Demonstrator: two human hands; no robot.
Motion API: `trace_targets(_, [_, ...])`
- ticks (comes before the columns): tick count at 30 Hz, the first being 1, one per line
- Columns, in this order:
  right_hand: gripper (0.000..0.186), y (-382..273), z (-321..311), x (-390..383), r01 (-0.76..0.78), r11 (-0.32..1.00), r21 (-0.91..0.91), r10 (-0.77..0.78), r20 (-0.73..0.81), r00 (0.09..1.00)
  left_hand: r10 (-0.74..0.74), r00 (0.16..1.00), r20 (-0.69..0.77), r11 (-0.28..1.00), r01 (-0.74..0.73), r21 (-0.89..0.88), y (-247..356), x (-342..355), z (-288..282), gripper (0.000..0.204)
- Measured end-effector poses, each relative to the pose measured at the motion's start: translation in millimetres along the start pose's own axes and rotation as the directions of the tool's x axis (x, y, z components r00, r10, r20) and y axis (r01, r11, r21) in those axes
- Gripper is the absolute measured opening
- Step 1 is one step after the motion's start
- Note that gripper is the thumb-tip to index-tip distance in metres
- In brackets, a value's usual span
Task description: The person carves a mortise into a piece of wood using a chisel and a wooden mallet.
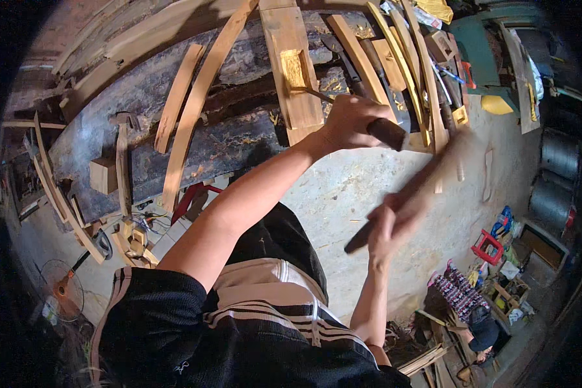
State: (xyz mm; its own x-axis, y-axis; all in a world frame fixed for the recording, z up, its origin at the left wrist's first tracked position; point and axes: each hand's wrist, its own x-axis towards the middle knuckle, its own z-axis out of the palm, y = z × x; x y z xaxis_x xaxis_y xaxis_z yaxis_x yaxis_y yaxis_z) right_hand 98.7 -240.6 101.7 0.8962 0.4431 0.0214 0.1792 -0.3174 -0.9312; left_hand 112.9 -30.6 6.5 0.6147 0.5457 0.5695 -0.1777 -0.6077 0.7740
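Note:
My left hand (354, 121) is closed round a chisel (388, 133) with a dark handle. The chisel's thin blade slants leftward, its tip at the near end of a rough rectangular recess (292, 66) in a pale wooden board (294, 116). That board lies on a dark, worn workbench (239, 145). To the right and nearer me, my right hand (394, 223) grips a wooden mallet (436, 169). The mallet is smeared by motion, its head raised to the right of the chisel handle and apart from it.
Long curved wooden strips (204, 97) and a hammer (123, 155) beside a wood block (103, 176) lie left on the bench. More strips (362, 58) and tools crowd its right side. A fan (63, 288) stands lower left; a person (469, 310) and a red stool (487, 247) are lower right.

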Motion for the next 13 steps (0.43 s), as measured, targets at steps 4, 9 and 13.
trace_targets(4, [0.064,-8.4,-2.7,-5.2,-0.042,0.994,0.101,0.048,-0.053,0.997,0.035,0.999,-0.016,0.994,-0.036,-0.101,1.9,0.2,-2.7,0.022])
trace_targets(9, [0.045,4.6,2.5,5.9,0.050,0.972,-0.228,0.001,0.216,0.976,0.012,0.996,-0.086,1.000,-0.013,-0.005,4.0,-3.3,-5.4,0.024])
trace_targets(13, [0.049,0.6,-1.3,13.6,0.174,0.952,-0.253,-0.120,0.217,0.969,-0.028,0.982,-0.186,0.991,0.003,-0.132,-8.7,-14.0,4.7,0.024])
